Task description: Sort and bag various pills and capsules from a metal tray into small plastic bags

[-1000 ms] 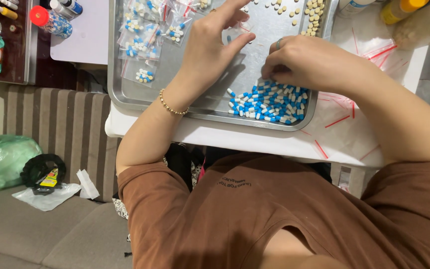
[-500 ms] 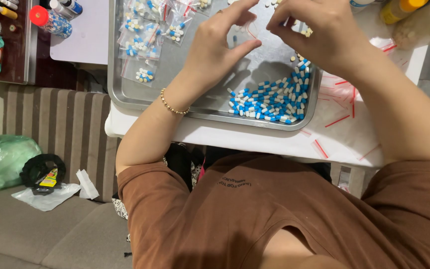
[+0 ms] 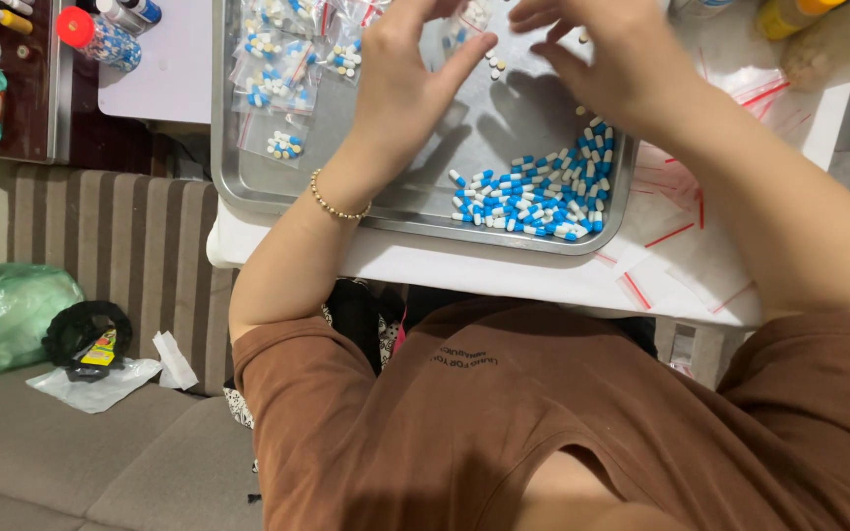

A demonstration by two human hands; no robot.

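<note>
Our right hand (image 3: pixel 607 59) has risen off the blue-and-white capsules (image 3: pixel 538 192) — both hands now meet high over the steel tray (image 3: pixel 248 187), left hand (image 3: pixel 400 84) pinching a small clear bag (image 3: pixel 459 29); right's grasp we cannot tell.

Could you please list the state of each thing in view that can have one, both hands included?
Left hand: raised over the tray, holding a small clear bag.
Right hand: raised over the tray, fingers at the bag's top; grip unclear.
Metal tray: flat on the table.
Blue-and-white capsules: loose in a heap on the tray.
Filled bags: lying at the tray's left; closure unclear.
Empty bags: scattered beside the tray.
</note>
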